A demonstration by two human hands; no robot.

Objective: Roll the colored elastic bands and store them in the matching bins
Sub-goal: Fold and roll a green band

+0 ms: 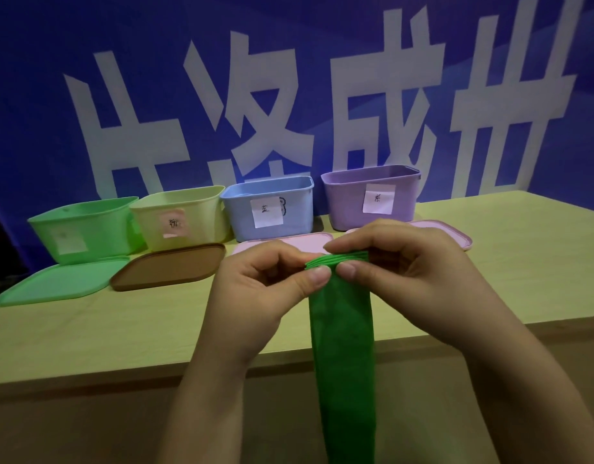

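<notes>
1. Green band [342,356] hung centre frame, its top rolled, both hands pinching it.
2. Left hand [255,286] and right hand [399,272] clamped on roll.
3. Looked soft, limp, stretchy; grip roll edges firmly.

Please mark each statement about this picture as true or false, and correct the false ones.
1. Both hands pinch the green band. True.
2. The band is fully rolled. False: only its top end is rolled; the rest hangs down.
3. The green bin stands at the far left of the row. True.
4. The purple bin has its lid on. False: it is open.
5. The brown lid lies flat on the table. True.
</notes>
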